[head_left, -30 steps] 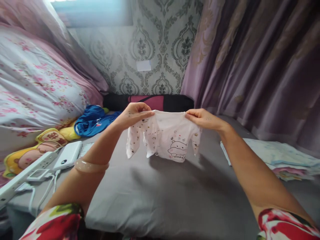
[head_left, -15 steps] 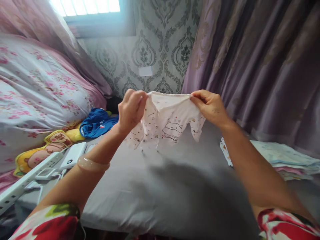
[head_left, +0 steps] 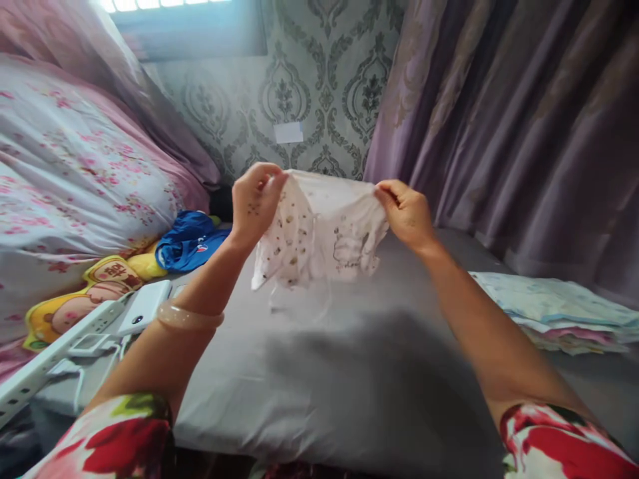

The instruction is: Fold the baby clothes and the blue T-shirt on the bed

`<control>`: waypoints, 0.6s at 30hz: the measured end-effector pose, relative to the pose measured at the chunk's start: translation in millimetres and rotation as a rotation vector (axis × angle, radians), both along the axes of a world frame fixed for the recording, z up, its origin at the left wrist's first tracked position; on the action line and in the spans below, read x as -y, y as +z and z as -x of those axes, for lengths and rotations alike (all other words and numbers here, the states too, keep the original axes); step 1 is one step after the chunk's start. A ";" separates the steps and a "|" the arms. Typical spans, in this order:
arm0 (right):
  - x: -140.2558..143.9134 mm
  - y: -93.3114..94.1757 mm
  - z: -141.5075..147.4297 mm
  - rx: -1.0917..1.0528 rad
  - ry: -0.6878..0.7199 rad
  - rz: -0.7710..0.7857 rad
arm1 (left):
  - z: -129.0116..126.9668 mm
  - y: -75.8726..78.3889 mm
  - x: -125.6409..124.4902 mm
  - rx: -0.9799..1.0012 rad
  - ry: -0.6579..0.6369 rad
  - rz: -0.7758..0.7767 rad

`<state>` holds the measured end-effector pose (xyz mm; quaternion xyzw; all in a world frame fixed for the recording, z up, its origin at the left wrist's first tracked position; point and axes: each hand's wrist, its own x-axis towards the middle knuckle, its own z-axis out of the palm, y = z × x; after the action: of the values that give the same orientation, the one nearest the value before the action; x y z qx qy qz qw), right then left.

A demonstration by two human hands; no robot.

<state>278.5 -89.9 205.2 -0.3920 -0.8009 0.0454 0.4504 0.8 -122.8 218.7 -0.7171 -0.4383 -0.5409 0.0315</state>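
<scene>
Between my two hands hangs a small white baby shirt (head_left: 324, 226), held up above the bed. It has little printed figures and a line-drawn animal on its front, and its lower part is smeared by motion. My left hand (head_left: 257, 203) pinches the shirt's upper left corner, a pale bangle round that wrist. At the upper right corner, my right hand (head_left: 407, 209) grips the cloth between thumb and fingers. The top edge is stretched nearly straight between both hands. Thin ties dangle below the shirt.
Grey sheeting covers the bed (head_left: 299, 386). Folded cloths (head_left: 564, 309) lie in a stack at right. On the left are a blue garment (head_left: 192, 239), a yellow plush cushion (head_left: 80, 306), a power strip (head_left: 60, 352) and a white power bank (head_left: 144, 306). Purple curtains (head_left: 499, 133) hang behind.
The shirt has swung and crumpled, its sleeves shifting and its printed front now blurred. Both hands have moved slightly left, still holding the corners.
</scene>
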 end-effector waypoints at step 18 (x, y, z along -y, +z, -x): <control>32.9 27.9 -33.7 0.264 0.505 0.446 | 27.5 13.5 28.4 -0.114 -0.498 0.593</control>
<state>312.2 -122.8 233.1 -0.2731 -0.8940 0.2778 0.2213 -26.7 -151.2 232.2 -0.8085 -0.3858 -0.3413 -0.2847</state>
